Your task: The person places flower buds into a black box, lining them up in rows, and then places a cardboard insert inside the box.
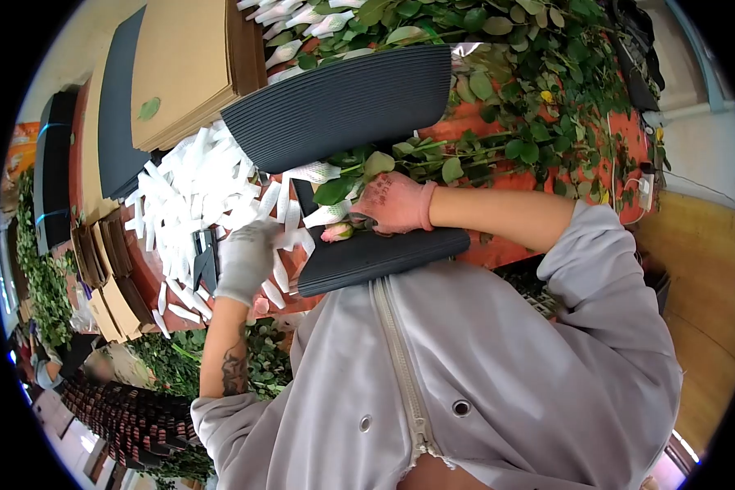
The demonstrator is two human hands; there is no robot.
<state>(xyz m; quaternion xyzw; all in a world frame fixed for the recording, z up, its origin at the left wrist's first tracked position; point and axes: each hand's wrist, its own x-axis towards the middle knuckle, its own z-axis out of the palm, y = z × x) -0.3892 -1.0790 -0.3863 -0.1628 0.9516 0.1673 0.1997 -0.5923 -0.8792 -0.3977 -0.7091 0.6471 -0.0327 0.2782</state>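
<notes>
My right hand (396, 203), in a pink glove, has its fingers curled round a rose (337, 233) with a pale pink head, just above the lower corrugated black sheet (384, 258). Beside that rose lie rose heads in white foam net sleeves (327, 215), with leafy stems running right under and past the hand. My left hand (247, 260), in a whitish glove, is over the right edge of a heap of white foam sleeves (192, 192). Its fingertips are smeared, so whether they grip a sleeve does not show. A dark object (207, 260) lies beside its wrist.
The raised half of the corrugated black sheet (339, 102) stands beyond my hands. Stacked cardboard sheets (180, 69) are at the upper left. More netted roses (302, 20) and leafy stems (539, 98) cover the red table (498, 255). Another person (126, 416) is at lower left.
</notes>
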